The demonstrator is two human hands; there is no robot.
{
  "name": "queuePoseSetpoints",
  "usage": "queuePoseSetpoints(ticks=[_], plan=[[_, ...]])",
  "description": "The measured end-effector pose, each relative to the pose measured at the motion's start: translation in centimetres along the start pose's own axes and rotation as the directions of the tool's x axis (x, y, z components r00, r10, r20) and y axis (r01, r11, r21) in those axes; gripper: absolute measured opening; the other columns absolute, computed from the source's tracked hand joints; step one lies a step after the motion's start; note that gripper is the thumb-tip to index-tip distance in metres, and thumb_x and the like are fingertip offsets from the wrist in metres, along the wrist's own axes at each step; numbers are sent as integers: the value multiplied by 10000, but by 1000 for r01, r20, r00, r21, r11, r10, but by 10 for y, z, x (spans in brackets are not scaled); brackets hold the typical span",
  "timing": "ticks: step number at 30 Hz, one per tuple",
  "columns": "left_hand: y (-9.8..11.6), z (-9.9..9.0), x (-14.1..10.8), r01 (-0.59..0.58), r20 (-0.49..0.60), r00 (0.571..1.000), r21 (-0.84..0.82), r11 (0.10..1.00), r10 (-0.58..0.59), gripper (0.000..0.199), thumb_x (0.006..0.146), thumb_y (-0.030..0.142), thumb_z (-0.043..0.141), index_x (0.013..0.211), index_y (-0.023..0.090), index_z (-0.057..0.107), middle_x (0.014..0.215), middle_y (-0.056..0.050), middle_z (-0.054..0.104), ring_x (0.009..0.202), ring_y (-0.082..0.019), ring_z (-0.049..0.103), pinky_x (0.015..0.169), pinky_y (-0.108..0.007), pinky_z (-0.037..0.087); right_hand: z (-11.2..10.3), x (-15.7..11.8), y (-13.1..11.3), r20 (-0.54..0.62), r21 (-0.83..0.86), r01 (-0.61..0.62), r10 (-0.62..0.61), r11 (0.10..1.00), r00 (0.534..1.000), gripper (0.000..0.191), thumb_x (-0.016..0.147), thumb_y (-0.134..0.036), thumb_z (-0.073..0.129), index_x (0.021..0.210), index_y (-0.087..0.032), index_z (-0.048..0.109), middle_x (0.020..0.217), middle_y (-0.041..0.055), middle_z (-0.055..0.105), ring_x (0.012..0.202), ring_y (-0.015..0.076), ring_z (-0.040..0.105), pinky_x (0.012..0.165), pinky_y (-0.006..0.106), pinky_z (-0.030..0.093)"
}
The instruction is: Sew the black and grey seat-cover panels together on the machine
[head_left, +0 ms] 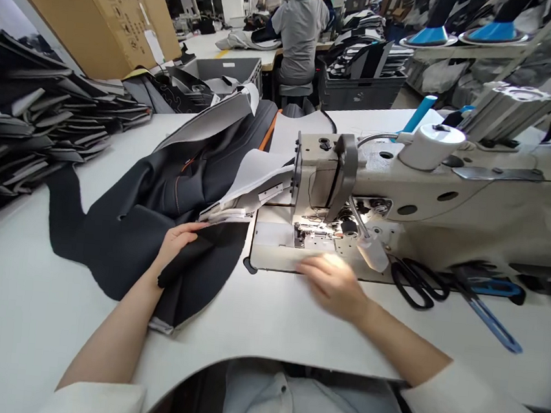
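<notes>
A black padded cover [122, 224] with grey backing and orange trim lies folded on the white table, left of the sewing machine [317, 178]. My left hand [174, 249] is closed on a fold of this cover, with its fingertips by the pale seam edges. My right hand [333, 283] hovers at the front edge of the lit needle plate [276, 249]. Its fingers point left and are smeared by motion; whether anything small is between them cannot be made out. No cover material lies under the needle area.
Black-handled scissors [419, 284] and a blue-handled tool [489, 315] lie right of my right hand. Stacked dark pieces [36, 112] fill the left side, near a cardboard box [94, 7]. Behind, a person [299, 37] sits between grey crates [359, 92]. Blue thread cones [428, 34] stand upper right.
</notes>
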State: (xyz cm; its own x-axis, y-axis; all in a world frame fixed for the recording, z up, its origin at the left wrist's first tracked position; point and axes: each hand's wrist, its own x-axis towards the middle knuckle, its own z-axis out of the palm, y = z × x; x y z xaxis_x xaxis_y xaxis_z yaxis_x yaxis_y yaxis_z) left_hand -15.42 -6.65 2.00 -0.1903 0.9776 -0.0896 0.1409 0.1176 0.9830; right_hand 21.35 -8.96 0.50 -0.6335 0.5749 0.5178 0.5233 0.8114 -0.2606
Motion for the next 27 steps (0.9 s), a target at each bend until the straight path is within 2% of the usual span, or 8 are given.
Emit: queuePoseSetpoints(ticks=[4,9,11,15,17,20,23,27], plan=[[-3,0,0,-34,-115,993,45,998,39,395,567,317,597,900,135,709,908,-70,713,839,-238,635,751,-313,491,-22,-24,40,-128,-245,-348,325,905,937,370,803,-104,422,1115,-186,602,1077,96,621,1007,241,532,881,389,394],[3,13,-15,-236,-25,964,371,898,263,303,680,292,498,856,157,704,870,-51,698,803,-201,619,743,-292,482,-18,-23,60,-197,-339,-572,539,746,819,298,774,-175,475,1043,-187,601,1052,110,588,953,274,501,830,404,390],[15,23,-28,-387,144,913,601,699,382,319,743,244,453,935,169,696,849,-49,671,772,-184,603,739,-291,475,-17,-21,61,-202,-353,-594,562,722,802,245,795,-218,479,1011,-209,596,1041,97,579,950,272,491,839,414,389],[49,58,-63,-579,487,756,809,100,436,360,772,175,459,1071,177,658,852,-90,600,794,-224,559,741,-360,464,-22,-14,61,-176,-374,-592,572,714,801,172,834,-289,476,899,-205,611,1027,95,552,1002,273,467,985,494,286],[59,83,-79,-609,554,715,793,-9,427,369,771,149,453,1091,155,638,911,-121,597,845,-249,552,748,-388,468,-28,-12,60,-157,-345,-571,554,745,818,174,828,-297,482,874,-205,622,1043,99,541,1007,273,467,1018,508,247],[56,129,-99,-746,687,625,666,23,371,383,764,140,449,1114,139,605,1055,-152,595,940,-268,557,778,-405,481,-38,-15,60,-211,-262,-567,527,781,823,229,813,-248,459,973,-205,617,1067,103,545,1026,275,470,1011,503,272],[36,178,-108,-843,781,532,524,118,327,405,770,167,458,1161,144,561,1207,-166,548,1070,-282,531,861,-419,466,-44,-27,63,-299,-247,-637,568,730,767,337,796,-187,422,1090,-192,586,1068,123,554,1044,298,470,1000,562,270],[14,230,-107,-804,720,594,540,247,359,472,816,260,476,1264,113,469,1377,-216,397,1296,-339,340,1021,-487,335,-41,-39,64,-213,-368,-613,578,699,788,294,810,-199,438,1018,-214,646,1173,142,522,1108,341,436,1008,657,182]])
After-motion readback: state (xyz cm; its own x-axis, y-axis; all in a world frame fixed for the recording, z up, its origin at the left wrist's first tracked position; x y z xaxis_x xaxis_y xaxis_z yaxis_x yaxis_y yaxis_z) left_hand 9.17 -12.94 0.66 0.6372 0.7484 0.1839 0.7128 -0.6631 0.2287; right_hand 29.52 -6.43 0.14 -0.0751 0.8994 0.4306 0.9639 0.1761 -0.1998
